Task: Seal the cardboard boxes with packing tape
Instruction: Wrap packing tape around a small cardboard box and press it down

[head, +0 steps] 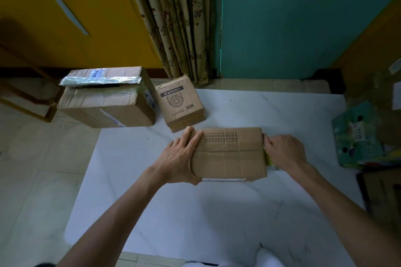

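Observation:
A small brown cardboard box (230,154) with printed text on top lies on the white sheet (195,212) in the middle of the view. My left hand (181,158) holds its left end, fingers spread over the top edge and thumb under the near corner. At the box's right end my right hand (283,150) has its fingers curled against the side, over something yellow-green (269,159) that is mostly hidden; whether that is the tape I cannot tell.
A flattened stack of brown boxes (181,106) with a fan print lies behind. A larger taped carton (108,99) sits at the back left on the tiled floor. A green printed box (358,136) and more cardboard stand at the right. Curtain and walls close off the back.

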{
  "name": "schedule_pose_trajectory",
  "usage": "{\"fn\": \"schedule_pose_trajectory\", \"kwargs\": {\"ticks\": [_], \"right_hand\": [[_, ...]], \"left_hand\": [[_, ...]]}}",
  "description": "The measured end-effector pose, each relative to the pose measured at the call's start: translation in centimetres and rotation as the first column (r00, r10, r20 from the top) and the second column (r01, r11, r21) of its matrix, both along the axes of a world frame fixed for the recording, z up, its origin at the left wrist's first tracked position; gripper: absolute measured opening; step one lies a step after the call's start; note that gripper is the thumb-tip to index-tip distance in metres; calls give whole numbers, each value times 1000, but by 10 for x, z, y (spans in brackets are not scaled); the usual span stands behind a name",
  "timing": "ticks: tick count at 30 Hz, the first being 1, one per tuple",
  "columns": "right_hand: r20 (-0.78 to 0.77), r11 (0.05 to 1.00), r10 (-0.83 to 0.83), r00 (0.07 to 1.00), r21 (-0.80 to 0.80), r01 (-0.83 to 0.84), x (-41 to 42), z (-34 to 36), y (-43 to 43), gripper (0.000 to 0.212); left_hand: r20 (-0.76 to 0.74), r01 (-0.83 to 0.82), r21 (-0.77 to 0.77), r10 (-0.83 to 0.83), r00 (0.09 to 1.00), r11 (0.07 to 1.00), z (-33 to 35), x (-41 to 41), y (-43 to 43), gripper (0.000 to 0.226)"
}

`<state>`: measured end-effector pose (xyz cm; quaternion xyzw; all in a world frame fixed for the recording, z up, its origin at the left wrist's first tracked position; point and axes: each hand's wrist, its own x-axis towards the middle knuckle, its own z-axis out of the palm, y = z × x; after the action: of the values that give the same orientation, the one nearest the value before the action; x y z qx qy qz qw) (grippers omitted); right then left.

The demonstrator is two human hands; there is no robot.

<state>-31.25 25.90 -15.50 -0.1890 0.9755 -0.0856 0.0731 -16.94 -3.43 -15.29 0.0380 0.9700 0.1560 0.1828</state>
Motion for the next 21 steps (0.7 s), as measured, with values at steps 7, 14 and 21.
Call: {"fn": "schedule_pose_trajectory", "kwargs": {"ticks": [7,14,21], "right_hand": [[57,1000,15,998,-19,-14,-9,-5,-10,62],[47,1000,26,999,14,-27,2,-4,-21,54],[117,1000,3,993,0,-3,3,-5,-24,44]], "left_hand": [[123,-24,-202,50,991,979,22,-11,16,144],[53,151,-220,-143,988,964,33,-64,126,145],[38,99,-232,-93,995,968,10,-70,152,134]]}}
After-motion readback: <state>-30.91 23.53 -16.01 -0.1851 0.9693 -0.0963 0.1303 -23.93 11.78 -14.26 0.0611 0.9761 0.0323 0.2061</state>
